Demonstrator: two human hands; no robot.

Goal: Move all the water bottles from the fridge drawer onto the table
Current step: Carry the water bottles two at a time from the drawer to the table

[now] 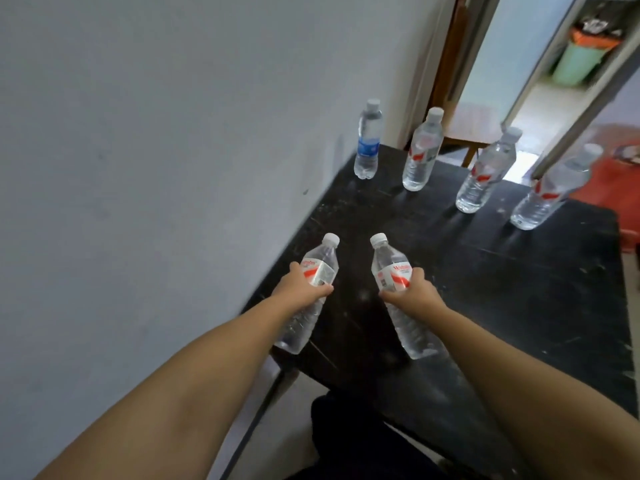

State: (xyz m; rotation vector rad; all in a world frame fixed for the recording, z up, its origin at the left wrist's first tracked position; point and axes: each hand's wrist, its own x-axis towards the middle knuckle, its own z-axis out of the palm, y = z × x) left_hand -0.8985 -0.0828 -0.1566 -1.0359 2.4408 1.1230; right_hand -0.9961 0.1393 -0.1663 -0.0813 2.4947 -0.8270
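Note:
My left hand (300,289) grips a clear water bottle (317,268) with a red and white label, held over the near left edge of the black table (485,289). My right hand (414,292) grips a second bottle (391,268) of the same kind, its base close to the tabletop. Along the far side of the table stand several more bottles: one with a blue label (367,140) at the left, then three with red labels (423,150) (485,171) (550,188). The fridge drawer is out of sight.
A grey wall (156,150) runs along the table's left side. Beyond the table is a doorway with a wooden stool (464,129) and a green bin (578,60). A red object (616,188) sits at the right, behind the table.

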